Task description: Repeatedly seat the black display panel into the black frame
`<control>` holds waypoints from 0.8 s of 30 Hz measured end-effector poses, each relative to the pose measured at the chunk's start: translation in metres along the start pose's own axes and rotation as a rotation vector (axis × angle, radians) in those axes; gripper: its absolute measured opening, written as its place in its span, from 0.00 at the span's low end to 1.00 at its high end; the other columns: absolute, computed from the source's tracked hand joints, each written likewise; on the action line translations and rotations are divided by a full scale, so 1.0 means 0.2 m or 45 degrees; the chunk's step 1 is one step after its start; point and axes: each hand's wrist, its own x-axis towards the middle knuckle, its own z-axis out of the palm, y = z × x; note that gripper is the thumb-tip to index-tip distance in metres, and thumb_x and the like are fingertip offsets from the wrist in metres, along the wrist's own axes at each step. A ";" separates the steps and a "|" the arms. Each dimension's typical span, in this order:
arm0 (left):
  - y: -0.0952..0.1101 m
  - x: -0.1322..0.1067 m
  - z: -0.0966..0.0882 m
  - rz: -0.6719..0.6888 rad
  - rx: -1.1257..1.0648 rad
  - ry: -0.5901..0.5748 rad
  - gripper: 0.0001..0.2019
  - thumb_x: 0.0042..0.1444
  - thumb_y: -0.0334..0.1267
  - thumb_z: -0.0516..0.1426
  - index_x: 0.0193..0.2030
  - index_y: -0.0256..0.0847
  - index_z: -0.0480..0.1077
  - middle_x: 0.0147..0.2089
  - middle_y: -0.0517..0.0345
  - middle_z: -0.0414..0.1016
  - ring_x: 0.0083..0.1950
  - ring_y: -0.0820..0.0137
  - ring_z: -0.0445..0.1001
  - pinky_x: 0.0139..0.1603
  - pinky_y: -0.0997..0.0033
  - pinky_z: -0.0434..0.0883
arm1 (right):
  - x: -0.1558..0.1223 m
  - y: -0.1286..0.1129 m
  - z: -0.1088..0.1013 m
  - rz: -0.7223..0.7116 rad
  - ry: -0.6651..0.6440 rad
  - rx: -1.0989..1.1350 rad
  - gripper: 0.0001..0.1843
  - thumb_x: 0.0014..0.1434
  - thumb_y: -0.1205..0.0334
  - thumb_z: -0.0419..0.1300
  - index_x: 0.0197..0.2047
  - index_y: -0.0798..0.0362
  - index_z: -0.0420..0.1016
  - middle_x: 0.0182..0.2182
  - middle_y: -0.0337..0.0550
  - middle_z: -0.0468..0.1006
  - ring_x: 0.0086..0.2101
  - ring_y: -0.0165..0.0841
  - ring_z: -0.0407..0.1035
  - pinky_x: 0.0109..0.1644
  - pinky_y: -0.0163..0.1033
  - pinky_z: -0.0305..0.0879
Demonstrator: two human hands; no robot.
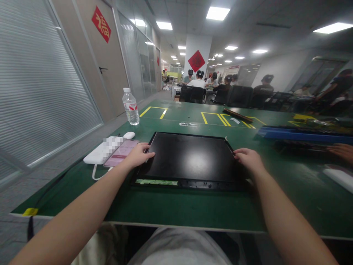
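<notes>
A black display panel [190, 156] lies face up on the green table, dark and glossy with a reflection of light. Along its near edge runs a bezel strip with a green circuit board [157, 182] showing at the left. My left hand [140, 154] grips the panel's left edge, thumb on the screen side and fingers at the frame. At the opposite edge my right hand [249, 159] pinches the frame near the upper right side; its fingertips are partly hidden.
Left of the panel are a phone [121, 154], a white power bank [95, 154] with a cable, and a white oval case [129, 135]. A water bottle [130, 107] stands behind them. A dark strip [237, 115] lies farther back. At right are a blue bar [303, 134] and another person's hand [342, 151].
</notes>
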 end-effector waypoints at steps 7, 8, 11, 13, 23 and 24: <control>-0.01 0.00 0.00 0.020 0.030 -0.025 0.23 0.49 0.49 0.59 0.46 0.36 0.79 0.63 0.41 0.72 0.61 0.51 0.71 0.62 0.58 0.67 | -0.01 -0.02 0.00 0.011 0.001 0.073 0.17 0.45 0.64 0.58 0.38 0.52 0.82 0.29 0.43 0.82 0.26 0.32 0.72 0.32 0.35 0.67; -0.01 0.00 0.00 0.023 0.032 -0.029 0.23 0.49 0.49 0.59 0.46 0.36 0.79 0.63 0.41 0.72 0.61 0.51 0.71 0.62 0.58 0.67 | -0.02 -0.03 -0.01 0.021 -0.001 0.078 0.17 0.45 0.64 0.58 0.38 0.52 0.82 0.29 0.43 0.82 0.26 0.32 0.72 0.32 0.35 0.67; -0.02 0.00 0.00 0.029 0.040 -0.040 0.24 0.48 0.50 0.59 0.46 0.36 0.79 0.63 0.41 0.71 0.61 0.51 0.72 0.61 0.59 0.68 | -0.03 -0.05 -0.01 0.036 0.002 0.086 0.16 0.44 0.65 0.59 0.37 0.52 0.82 0.28 0.44 0.82 0.25 0.32 0.72 0.32 0.36 0.67; -0.02 0.00 0.00 0.032 0.050 -0.034 0.24 0.48 0.51 0.59 0.46 0.36 0.80 0.63 0.42 0.72 0.61 0.51 0.72 0.62 0.59 0.66 | -0.04 -0.06 -0.02 0.034 0.007 0.084 0.16 0.43 0.65 0.59 0.36 0.52 0.82 0.28 0.44 0.82 0.25 0.32 0.71 0.32 0.36 0.67; 0.00 -0.01 -0.01 0.033 0.111 -0.033 0.22 0.49 0.49 0.59 0.46 0.37 0.79 0.64 0.42 0.71 0.61 0.52 0.72 0.65 0.59 0.64 | -0.02 -0.04 -0.01 0.009 0.007 0.030 0.16 0.43 0.64 0.58 0.35 0.51 0.82 0.28 0.43 0.82 0.26 0.33 0.71 0.32 0.36 0.66; 0.00 -0.01 -0.01 0.037 0.119 -0.033 0.22 0.49 0.49 0.59 0.47 0.37 0.79 0.64 0.41 0.71 0.61 0.52 0.72 0.65 0.59 0.64 | -0.02 -0.03 -0.01 0.002 0.006 0.020 0.16 0.43 0.64 0.58 0.35 0.51 0.82 0.28 0.43 0.82 0.26 0.33 0.71 0.32 0.37 0.65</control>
